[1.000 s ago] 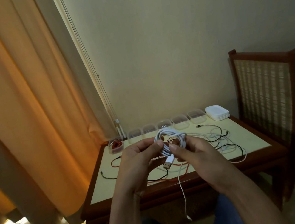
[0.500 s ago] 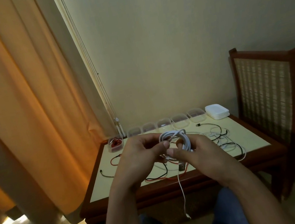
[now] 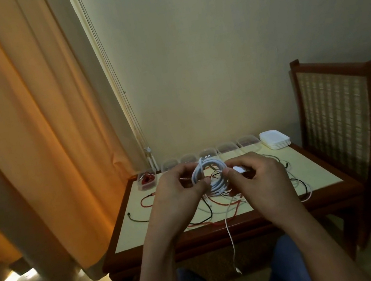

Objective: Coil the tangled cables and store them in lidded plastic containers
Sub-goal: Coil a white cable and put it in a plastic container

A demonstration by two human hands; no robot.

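A coiled white cable [image 3: 210, 173] is held up above the low table [image 3: 318, 166]. My left hand [image 3: 176, 191] pinches the coil's left side. My right hand [image 3: 258, 177] grips its right side, with the cable's plug end between the fingers. One loose end of the white cable [image 3: 233, 250] hangs down past the table's front edge. Under my hands lies a tangle of red, black and white cables [image 3: 219, 211]. Along the table's back edge stands a row of clear plastic containers [image 3: 227, 149]; the leftmost container [image 3: 146, 179] holds a coiled red cable.
A stack of white lids [image 3: 274, 139] sits at the table's back right corner. A wooden chair with a woven back [image 3: 340, 123] stands right of the table. An orange curtain [image 3: 31, 142] hangs on the left. My knees [image 3: 284, 269] are below the table's front edge.
My hands rose slightly with the coil. The plug end that hung below the coil has been drawn up to its right side into my right hand.
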